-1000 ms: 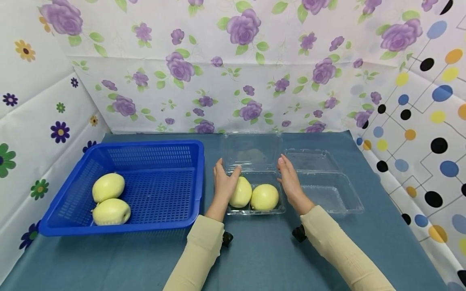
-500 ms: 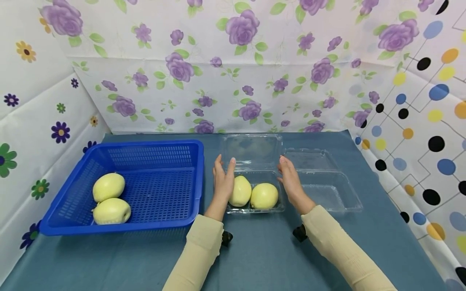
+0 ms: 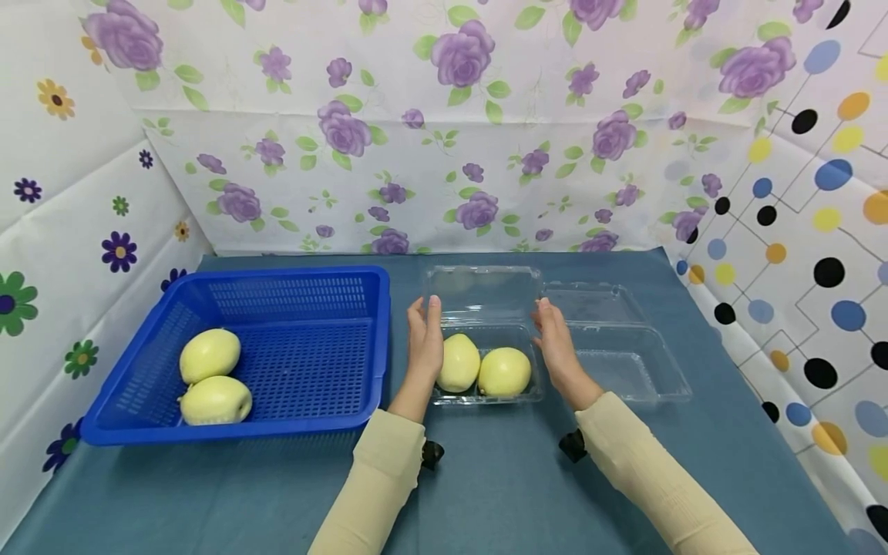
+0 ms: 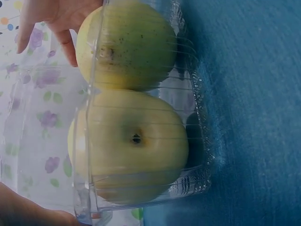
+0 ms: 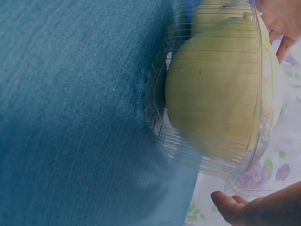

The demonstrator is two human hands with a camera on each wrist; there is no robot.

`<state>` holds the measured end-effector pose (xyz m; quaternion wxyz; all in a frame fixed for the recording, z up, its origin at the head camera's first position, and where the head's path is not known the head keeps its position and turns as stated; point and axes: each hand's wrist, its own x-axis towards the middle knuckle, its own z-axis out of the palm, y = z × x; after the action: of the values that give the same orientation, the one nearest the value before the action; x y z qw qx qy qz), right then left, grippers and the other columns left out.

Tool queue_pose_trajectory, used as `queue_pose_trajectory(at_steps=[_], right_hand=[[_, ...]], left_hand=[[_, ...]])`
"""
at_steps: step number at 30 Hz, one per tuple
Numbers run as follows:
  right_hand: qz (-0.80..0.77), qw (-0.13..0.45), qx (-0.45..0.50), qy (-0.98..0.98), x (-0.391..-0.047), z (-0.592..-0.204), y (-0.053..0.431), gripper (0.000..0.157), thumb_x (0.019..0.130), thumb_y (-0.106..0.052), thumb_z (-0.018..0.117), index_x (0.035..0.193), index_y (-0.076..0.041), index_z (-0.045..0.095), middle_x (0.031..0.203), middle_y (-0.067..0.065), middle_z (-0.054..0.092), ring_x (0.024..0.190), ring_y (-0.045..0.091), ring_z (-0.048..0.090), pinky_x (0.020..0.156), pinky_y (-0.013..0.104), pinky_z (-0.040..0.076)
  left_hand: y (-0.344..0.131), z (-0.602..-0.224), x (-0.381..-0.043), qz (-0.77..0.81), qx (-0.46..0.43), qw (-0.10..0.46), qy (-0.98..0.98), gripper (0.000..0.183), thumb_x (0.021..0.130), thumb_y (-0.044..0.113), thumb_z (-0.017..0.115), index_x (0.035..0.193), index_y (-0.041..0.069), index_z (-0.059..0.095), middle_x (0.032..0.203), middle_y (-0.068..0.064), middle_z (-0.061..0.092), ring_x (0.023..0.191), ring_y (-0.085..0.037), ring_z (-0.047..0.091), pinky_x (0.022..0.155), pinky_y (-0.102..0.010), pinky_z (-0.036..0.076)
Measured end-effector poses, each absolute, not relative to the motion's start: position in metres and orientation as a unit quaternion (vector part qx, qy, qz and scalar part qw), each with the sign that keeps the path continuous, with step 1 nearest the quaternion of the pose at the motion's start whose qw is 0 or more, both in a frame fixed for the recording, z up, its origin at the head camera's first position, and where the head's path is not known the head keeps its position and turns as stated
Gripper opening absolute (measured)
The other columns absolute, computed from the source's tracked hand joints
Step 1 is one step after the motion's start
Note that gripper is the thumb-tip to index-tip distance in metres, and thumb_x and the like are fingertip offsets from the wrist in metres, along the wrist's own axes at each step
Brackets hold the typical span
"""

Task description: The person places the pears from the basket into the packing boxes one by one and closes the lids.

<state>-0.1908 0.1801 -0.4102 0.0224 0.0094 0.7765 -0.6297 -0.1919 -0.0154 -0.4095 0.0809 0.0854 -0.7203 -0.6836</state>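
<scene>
Your left hand (image 3: pixel 423 343) is at the left side of the clear container (image 3: pixel 486 400), fingers extended, thumb slightly apart from them. Your right hand (image 3: pixel 559 347) is at the opposite side; the left wrist view shows its fingers spread. Contact with the plastic: cannot tell. The container sits on the blue cloth (image 3: pixel 486 501), lid (image 3: pixel 483 297) swung back behind it; inside, a pale yellow fruit (image 3: pixel 459 364) lies beside a rounder fruit (image 3: pixel 505 372). Right of it: a second container (image 3: pixel 617 374). Left: a blue basket (image 3: pixel 305 370) holding an upper fruit (image 3: pixel 210 354) and a lower fruit (image 3: pixel 216 400), touching.
</scene>
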Motion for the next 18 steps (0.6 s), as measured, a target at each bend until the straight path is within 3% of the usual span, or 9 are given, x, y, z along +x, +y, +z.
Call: queue_pose_trajectory(at_steps=[10, 18], right_hand=[[-0.617, 0.027, 0.019, 0.786, -0.188, -0.409, 0.185, 0.079, 0.098, -0.058, 0.009, 0.148, 0.003, 0.021, 0.151, 0.027, 0.024, 0.141, 0.040, 0.022, 0.114, 0.056, 0.019], [-0.629, 0.029, 0.039, 0.776, -0.186, -0.406, 0.185, 0.079, 0.099, -0.058, 0.011, 0.146, 0.005, 0.022, 0.149, 0.028, 0.027, 0.142, 0.041, 0.021, 0.111, 0.061, 0.019]], left_hand=[[-0.017, -0.405, -0.185, -0.680, 0.090, 0.090, -0.722, 0.077, 0.093, 0.068, 0.028, 0.131, 0.001, 0.037, 0.140, -0.026, 0.043, 0.131, -0.039, 0.040, 0.108, -0.051, 0.031], [-0.019, -0.402, -0.181, -0.677, 0.089, 0.076, -0.727, 0.072, 0.096, 0.062, 0.026, 0.130, -0.001, 0.037, 0.141, -0.028, 0.039, 0.130, -0.041, 0.039, 0.106, -0.055, 0.030]])
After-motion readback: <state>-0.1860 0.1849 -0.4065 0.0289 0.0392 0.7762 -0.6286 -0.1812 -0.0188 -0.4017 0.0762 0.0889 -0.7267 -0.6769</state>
